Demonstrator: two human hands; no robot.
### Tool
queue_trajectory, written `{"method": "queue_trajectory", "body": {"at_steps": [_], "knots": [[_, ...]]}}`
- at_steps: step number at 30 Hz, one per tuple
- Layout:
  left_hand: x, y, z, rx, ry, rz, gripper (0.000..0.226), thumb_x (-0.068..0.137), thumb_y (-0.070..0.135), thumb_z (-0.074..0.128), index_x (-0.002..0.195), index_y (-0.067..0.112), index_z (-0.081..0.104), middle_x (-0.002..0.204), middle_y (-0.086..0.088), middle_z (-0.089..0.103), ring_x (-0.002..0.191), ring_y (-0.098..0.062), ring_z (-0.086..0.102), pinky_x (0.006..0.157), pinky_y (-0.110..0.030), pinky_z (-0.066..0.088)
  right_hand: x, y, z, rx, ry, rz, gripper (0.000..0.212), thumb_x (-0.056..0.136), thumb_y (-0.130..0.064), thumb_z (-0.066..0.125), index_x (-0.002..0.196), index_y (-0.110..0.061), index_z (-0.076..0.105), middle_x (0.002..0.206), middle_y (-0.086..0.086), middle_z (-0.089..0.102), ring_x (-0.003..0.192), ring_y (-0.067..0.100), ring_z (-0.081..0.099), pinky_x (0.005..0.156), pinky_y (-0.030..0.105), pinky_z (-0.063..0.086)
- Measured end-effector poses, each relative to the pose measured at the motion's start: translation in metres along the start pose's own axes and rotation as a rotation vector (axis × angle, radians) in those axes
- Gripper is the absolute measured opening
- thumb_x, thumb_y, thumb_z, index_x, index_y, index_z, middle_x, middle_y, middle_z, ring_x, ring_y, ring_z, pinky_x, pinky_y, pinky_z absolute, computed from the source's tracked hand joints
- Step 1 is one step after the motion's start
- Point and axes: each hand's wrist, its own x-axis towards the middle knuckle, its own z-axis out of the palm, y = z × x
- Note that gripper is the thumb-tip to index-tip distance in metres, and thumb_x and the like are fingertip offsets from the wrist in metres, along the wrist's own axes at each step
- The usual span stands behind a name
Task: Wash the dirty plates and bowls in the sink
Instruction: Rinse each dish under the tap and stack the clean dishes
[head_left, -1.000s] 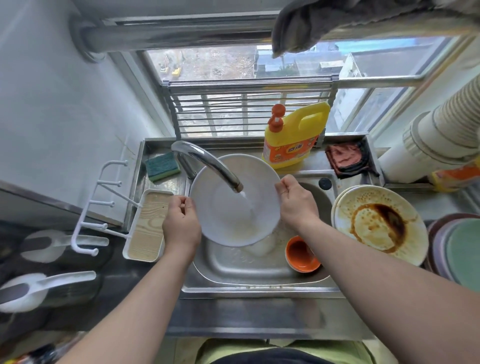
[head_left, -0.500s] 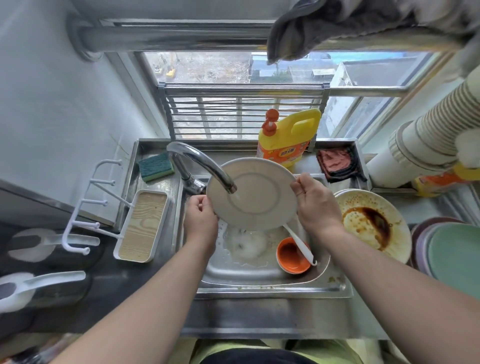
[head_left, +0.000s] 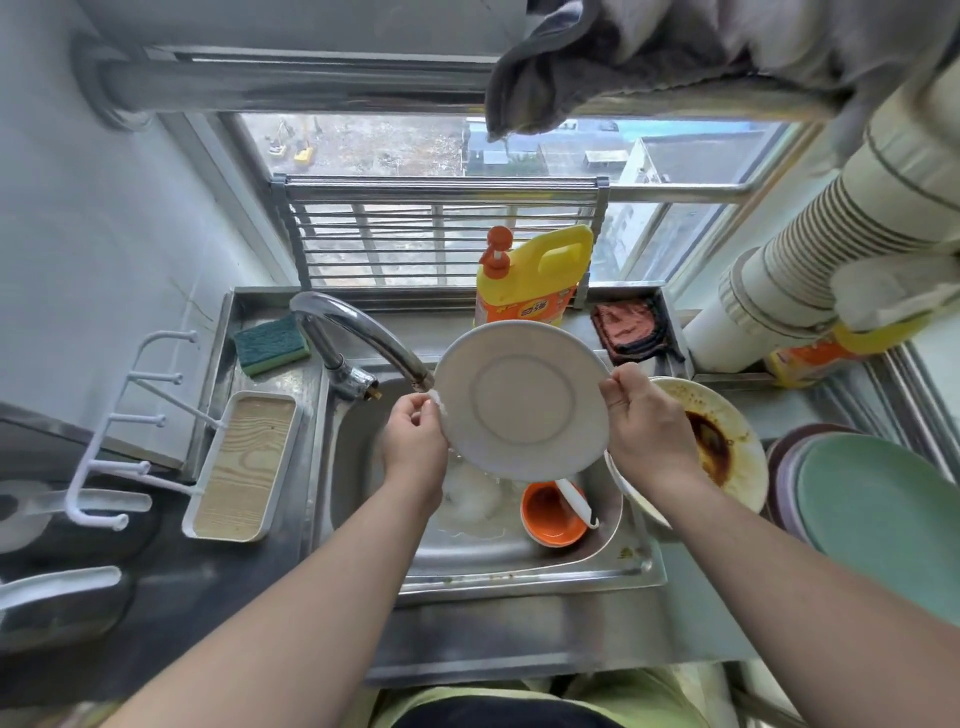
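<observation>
Both hands grip the white plate (head_left: 522, 400) by opposite rims, left hand (head_left: 415, 447) beside the tap (head_left: 363, 332), right hand (head_left: 644, 426) opposite, underside toward us over the sink (head_left: 519, 566), probably so it drains. A stained plate (head_left: 727, 441) waits alongside.

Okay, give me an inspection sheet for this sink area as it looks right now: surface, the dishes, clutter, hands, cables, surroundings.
Surface: steel sink with food specks on its front rim; foamy water in the basin.
Job's things: white plate held tilted over the basin, underside to the camera; orange bowl in the basin with a white spoon; sauce-stained plate on the right; stacked plates beyond it.
Clutter: green sponge, yellow detergent bottle, reddish cloth, wood-grain tray.
Hands: left hand and right hand each keep a grip on the plate's rim.
Cables: nothing seen.
Surroundings: faucet, window rack, towel overhead.
</observation>
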Motion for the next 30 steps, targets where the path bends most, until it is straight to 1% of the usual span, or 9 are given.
{"method": "queue_trajectory", "body": {"at_steps": [4,8,10,12,15,17,20,26,30], "knots": [[0.004,0.003,-0.017,0.024,0.004,0.023,0.013,0.105,0.03,0.059,0.107,0.025,0.072,0.097,-0.002,0.077,0.088,-0.02,0.07,0.081,-0.04,0.059,-0.004,0.003,0.019,0.083,-0.069,0.18,0.029,0.111,-0.043,0.043,0.095,-0.022,0.055,0.083,-0.002,0.062,0.085,0.03,0.06,0.064,0.038,0.039],[0.011,0.006,-0.032,0.023,-0.017,0.008,0.012,0.102,0.023,0.066,0.101,0.024,0.078,0.095,0.001,0.081,0.09,-0.021,0.074,0.084,-0.041,0.061,-0.011,0.003,0.039,0.188,-0.134,0.324,0.026,0.112,-0.039,0.043,0.096,-0.024,0.057,0.089,0.002,0.066,0.071,0.017,0.061,0.045,0.02,0.043],[0.011,0.008,-0.036,-0.001,-0.062,-0.01,0.013,0.103,0.019,0.065,0.103,0.02,0.078,0.095,-0.004,0.081,0.084,-0.02,0.071,0.079,-0.039,0.06,-0.014,0.006,0.053,0.256,-0.15,0.403,0.029,0.11,-0.044,0.043,0.09,-0.027,0.056,0.087,0.008,0.068,0.071,0.028,0.068,0.053,0.035,0.06],[0.011,0.012,-0.041,-0.011,-0.093,-0.013,0.011,0.102,0.016,0.067,0.106,0.015,0.078,0.095,-0.007,0.081,0.081,-0.018,0.069,0.075,-0.035,0.058,-0.015,0.011,0.068,0.29,-0.175,0.462,0.032,0.108,-0.047,0.043,0.085,-0.028,0.053,0.083,0.011,0.067,0.073,0.037,0.07,0.062,0.055,0.063],[0.012,0.018,-0.053,-0.015,-0.078,-0.004,0.011,0.1,0.015,0.07,0.107,0.014,0.079,0.097,-0.008,0.081,0.082,-0.019,0.072,0.079,-0.038,0.06,-0.017,0.011,0.088,0.324,-0.256,0.494,0.031,0.105,-0.053,0.042,0.085,-0.032,0.053,0.084,0.014,0.068,0.076,0.04,0.07,0.065,0.06,0.063],[0.015,0.022,-0.063,-0.008,-0.046,0.001,0.011,0.098,0.015,0.071,0.106,0.015,0.078,0.097,-0.008,0.081,0.081,-0.016,0.072,0.076,-0.033,0.061,-0.02,0.003,0.097,0.379,-0.291,0.51,0.031,0.106,-0.053,0.041,0.087,-0.033,0.055,0.088,0.015,0.069,0.073,0.038,0.069,0.061,0.052,0.063],[0.017,0.027,-0.08,-0.017,0.001,-0.001,0.008,0.099,0.013,0.071,0.105,0.012,0.076,0.085,-0.002,0.08,0.068,-0.008,0.07,0.06,-0.023,0.057,-0.02,-0.01,0.114,0.464,-0.339,0.522,0.031,0.111,-0.042,0.042,0.095,-0.021,0.058,0.088,0.016,0.068,0.061,0.031,0.062,0.048,0.033,0.053],[0.02,0.021,-0.109,-0.069,0.094,-0.05,0.006,0.098,0.01,0.069,0.1,0.015,0.072,0.085,-0.005,0.072,0.068,-0.016,0.061,0.053,-0.025,0.05,-0.023,-0.023,0.142,0.494,-0.483,0.539,0.031,0.108,-0.042,0.04,0.097,-0.017,0.055,0.073,0.015,0.059,0.055,0.025,0.052,0.045,0.028,0.04],[0.021,0.01,-0.111,-0.065,0.12,-0.124,0.011,0.097,0.004,0.065,0.099,0.014,0.068,0.091,-0.01,0.071,0.072,-0.022,0.062,0.065,-0.033,0.052,-0.025,-0.027,0.131,0.48,-0.574,0.579,0.031,0.111,-0.036,0.038,0.1,-0.013,0.055,0.071,0.011,0.055,0.045,0.018,0.046,0.04,0.018,0.032]]}}
